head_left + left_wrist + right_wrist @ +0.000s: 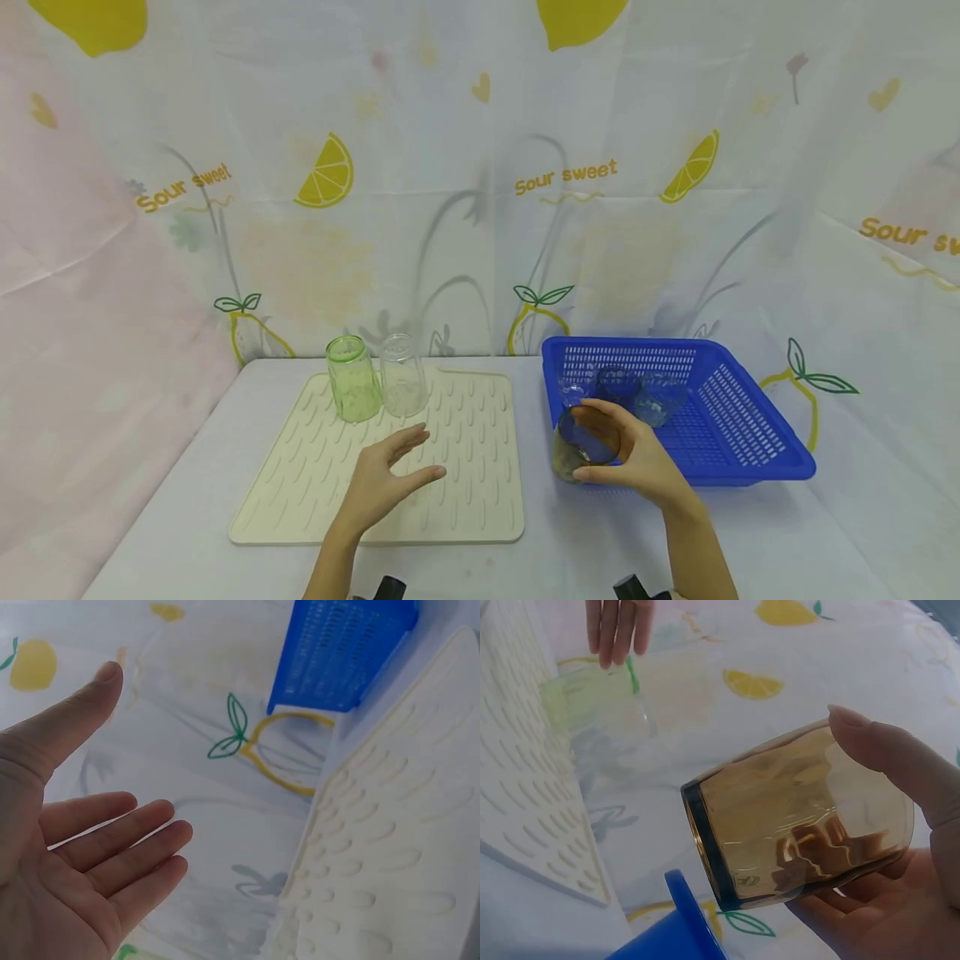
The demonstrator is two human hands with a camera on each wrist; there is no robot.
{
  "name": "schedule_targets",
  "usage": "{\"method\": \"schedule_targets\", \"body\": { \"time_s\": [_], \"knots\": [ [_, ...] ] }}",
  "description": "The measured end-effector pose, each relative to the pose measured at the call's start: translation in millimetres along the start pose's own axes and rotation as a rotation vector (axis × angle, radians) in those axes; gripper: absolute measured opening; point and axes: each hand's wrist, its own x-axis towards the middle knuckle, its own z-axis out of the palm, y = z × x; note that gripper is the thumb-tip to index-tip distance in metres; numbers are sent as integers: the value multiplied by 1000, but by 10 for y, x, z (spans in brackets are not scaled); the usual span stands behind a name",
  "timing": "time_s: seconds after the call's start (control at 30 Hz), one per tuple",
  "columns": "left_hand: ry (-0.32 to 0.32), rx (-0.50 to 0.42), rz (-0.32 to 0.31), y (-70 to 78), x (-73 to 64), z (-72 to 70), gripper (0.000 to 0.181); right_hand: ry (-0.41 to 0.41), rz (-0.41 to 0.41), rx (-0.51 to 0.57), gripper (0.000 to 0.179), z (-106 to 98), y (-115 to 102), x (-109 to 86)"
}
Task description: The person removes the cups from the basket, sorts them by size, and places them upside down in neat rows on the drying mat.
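Observation:
My right hand [637, 454] grips an amber glass tumbler [567, 457], thumb on one side and fingers on the other, at the left front corner of the blue basket [765, 473]. In the right wrist view the tumbler [780, 817] lies tilted, a dark band round one end. Over the ribbed cream mat [480, 508], my left hand [378, 483] holds nothing, thumb and fingers spread apart; the left wrist view shows its bare palm [67, 892]. A green glass [354, 383] and a clear glass [403, 383] stand side by side at the mat's back left.
Inside the basket's left part sit several glasses, among them a dark one [618, 383] and a clear bluish one [660, 400]. A white cloth [570, 550] covers the table. Behind it hangs a lemon-print curtain [450, 250].

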Motion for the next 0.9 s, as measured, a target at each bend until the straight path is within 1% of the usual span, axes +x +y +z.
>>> {"method": "schedule_targets", "body": {
  "time_s": [0.17,0.27,0.47,0.57,0.7,0.9],
  "knots": [
    [-65,-66,4,74,64,137,64,2,10,-5,73,79,43,51],
    [-88,-91,30,116,95,200,64,-6,16,9,74,119,73,79],
    [-134,-117,115,201,154,301,63,-23,27,25,76,207,119,136],
    [-162,-136,145,239,179,349,63,-31,35,22,76,257,135,173],
    [-197,-170,162,295,212,416,63,-53,27,22,76,318,148,223],
    [-254,-214,190,341,250,507,64,-79,32,57,79,403,152,268]
  ]
}}
